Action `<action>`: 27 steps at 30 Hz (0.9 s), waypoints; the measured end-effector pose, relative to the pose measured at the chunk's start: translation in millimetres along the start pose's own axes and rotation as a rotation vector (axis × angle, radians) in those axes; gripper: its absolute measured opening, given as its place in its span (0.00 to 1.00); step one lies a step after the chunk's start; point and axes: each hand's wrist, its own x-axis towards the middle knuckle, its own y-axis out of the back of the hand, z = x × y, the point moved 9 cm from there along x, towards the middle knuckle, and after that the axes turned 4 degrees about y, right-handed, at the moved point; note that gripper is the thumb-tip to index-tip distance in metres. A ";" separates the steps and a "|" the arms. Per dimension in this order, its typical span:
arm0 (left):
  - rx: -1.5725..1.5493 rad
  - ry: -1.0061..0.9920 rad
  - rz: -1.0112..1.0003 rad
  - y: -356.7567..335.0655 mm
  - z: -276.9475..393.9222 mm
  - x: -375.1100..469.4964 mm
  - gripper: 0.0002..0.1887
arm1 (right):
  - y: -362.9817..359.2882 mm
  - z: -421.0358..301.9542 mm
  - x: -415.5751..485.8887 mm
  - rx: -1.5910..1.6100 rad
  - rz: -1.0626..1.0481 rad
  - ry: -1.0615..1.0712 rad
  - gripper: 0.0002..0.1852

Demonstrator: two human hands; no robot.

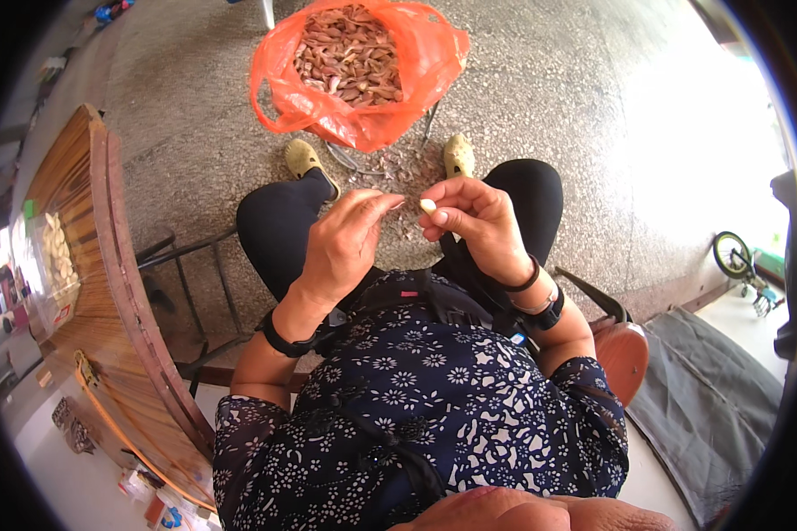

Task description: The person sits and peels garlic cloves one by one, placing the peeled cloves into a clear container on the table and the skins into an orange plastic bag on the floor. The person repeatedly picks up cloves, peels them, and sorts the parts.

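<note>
My right hand [481,226] holds a peeled, whitish garlic clove [428,206] between thumb and fingertips. Just across from it, my left hand [345,242] has its thumb and fingertips brought together; whether a thin bit of skin lies between them is not clear. The two hands do not touch. Beyond them, an orange-red plastic bag [435,56] stands open, filled with reddish-brown cloves in their skins [352,56]. On the wooden table at the left, a clear plastic container [70,299] holds pale, peeled cloves [58,249].
The wooden table's edge [129,285] runs along my left, beside a black metal frame [199,249]. Scraps of skin [395,166] lie on the speckled floor between my shoes. At the right are a round reddish seat [624,365], a grey cover [710,385] and a small bicycle [734,255].
</note>
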 end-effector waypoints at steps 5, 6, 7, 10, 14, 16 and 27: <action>-0.154 -0.135 0.031 1.7 17.8 -1.3 0.14 | -11.8 1.6 1.9 0.036 -0.108 0.004 0.08; -0.186 -0.145 0.023 2.6 19.5 -1.7 0.13 | -16.7 -1.2 3.2 0.036 -0.155 0.021 0.06; -0.255 -0.173 0.032 4.5 21.2 -0.3 0.11 | -19.3 -3.1 4.7 0.063 -0.152 0.038 0.06; -0.230 -0.109 0.085 12.0 18.3 3.9 0.11 | -15.6 -8.5 4.2 0.062 -0.061 0.048 0.06; -0.866 0.224 0.199 44.8 -20.4 19.3 0.09 | -15.8 -11.2 5.9 0.020 -0.028 0.049 0.06; -1.178 0.170 0.413 87.5 -34.4 31.9 0.09 | -20.4 -10.1 5.1 0.022 -0.067 0.050 0.05; -1.736 -0.573 1.274 306.9 -79.8 13.9 0.08 | -31.5 -11.7 3.7 -0.058 -0.115 0.023 0.04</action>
